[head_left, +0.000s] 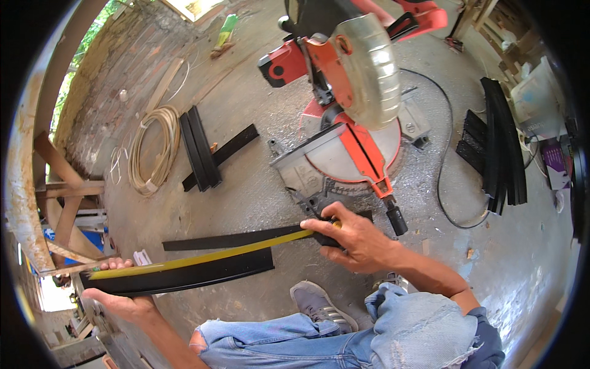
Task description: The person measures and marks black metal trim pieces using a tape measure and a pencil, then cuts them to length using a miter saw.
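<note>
My left hand [126, 301] is closed around the left end of a black channel-shaped profile [215, 275], thumb below and fingertips showing over its far edge. Along the top of that profile runs the yellow blade of a tape measure [209, 257], its end by my left fingers. The dark tape case [324, 237] sits in my right hand [354, 241], with the blade drawn out to the left. Just beyond the blade, a second black strip [227, 238] lies on the floor, partly hidden by the tape and my right hand.
A red miter saw [362, 123] stands ahead on the floor, its cable [447, 123] curving right. Black profiles [200, 150] lie left of it, beside a coil of pale tubing [152, 150]. More black profiles [501, 147] are piled at the right. My shoe [316, 304] is below the tape.
</note>
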Tool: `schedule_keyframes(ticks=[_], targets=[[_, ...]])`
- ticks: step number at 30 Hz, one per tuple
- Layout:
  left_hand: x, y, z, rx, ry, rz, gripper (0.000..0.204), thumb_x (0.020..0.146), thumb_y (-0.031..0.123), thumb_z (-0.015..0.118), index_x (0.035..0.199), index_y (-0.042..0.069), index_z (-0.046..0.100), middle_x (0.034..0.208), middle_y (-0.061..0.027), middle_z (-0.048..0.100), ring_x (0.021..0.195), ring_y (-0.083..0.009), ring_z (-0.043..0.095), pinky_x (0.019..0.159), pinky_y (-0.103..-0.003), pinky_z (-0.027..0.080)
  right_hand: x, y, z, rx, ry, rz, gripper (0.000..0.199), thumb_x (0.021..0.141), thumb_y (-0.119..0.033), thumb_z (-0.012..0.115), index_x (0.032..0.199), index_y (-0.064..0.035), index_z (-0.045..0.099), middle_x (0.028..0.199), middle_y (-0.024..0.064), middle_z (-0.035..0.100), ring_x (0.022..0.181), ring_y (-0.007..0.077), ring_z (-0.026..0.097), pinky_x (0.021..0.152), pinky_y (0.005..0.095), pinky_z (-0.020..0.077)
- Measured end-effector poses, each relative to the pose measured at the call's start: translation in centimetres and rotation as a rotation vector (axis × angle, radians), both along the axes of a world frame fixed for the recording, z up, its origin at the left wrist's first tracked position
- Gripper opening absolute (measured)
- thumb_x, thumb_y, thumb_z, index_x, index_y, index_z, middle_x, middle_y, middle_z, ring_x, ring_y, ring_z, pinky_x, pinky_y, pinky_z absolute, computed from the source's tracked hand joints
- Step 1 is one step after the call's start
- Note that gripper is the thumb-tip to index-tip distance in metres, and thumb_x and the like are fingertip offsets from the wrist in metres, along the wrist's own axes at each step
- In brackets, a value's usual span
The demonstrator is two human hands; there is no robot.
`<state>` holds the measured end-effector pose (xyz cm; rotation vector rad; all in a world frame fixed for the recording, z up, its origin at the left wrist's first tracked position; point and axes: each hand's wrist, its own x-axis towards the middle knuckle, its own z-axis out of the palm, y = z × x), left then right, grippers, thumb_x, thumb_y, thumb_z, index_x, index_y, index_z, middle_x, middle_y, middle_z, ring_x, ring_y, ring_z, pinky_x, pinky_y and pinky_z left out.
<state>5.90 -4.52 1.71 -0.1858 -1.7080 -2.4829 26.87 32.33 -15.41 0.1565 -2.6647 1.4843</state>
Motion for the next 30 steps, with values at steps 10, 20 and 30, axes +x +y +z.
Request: schedule_keyframes(ticks=[10, 20, 30], targets=[[-4.7, -0.9, -3.4, 0.119, -0.146, 0.127, 0.07, 0.096, 0.069, 0.041, 0.098, 0.0, 0.051, 0.083, -0.0139, 0.052, 0.083, -0.0289, 0.054, 0.088, -0.044, 0.051, 8.1, -3.7, -8.5, 0.132, -0.465, 0.003, 0.051, 0.091, -0.029, 0.064, 0.133, -0.0048, 0.049, 0.121, 0.0257, 0.047, 0.102, 0.0445, 0.06, 0.082, 0.0513, 0.0546], [-8.5, 6.6, -8.3, 0.216, -0.383, 0.243, 0.082, 0.095, 0.076, 0.027, 0.089, -0.001, 0.055, 0.083, -0.0187, 0.061, 0.094, -0.0395, 0.064, 0.092, -0.05, 0.053, 4.6, -4.1, -8.4, 0.106, -0.149, 0.028, 0.054, 0.089, -0.033, 0.07, 0.125, 0.0024, 0.053, 0.107, 0.0221, 0.065, 0.09, 0.0391, 0.067, 0.076, 0.0468, 0.055], [-5.7, 17.0, -20.6, 0.495, -0.609, 0.257, 0.088, 0.087, 0.086, 0.027, 0.069, 0.003, 0.052, 0.065, -0.0159, 0.056, 0.068, -0.0347, 0.062, 0.084, -0.052, 0.059, -6.3, 0.4, -8.2, -1.372, -0.144, -0.681, 0.035, 0.102, -0.028, 0.059, 0.105, 0.0065, 0.06, 0.088, 0.0124, 0.068, 0.075, 0.0197, 0.071, 0.057, 0.028, 0.0546]])
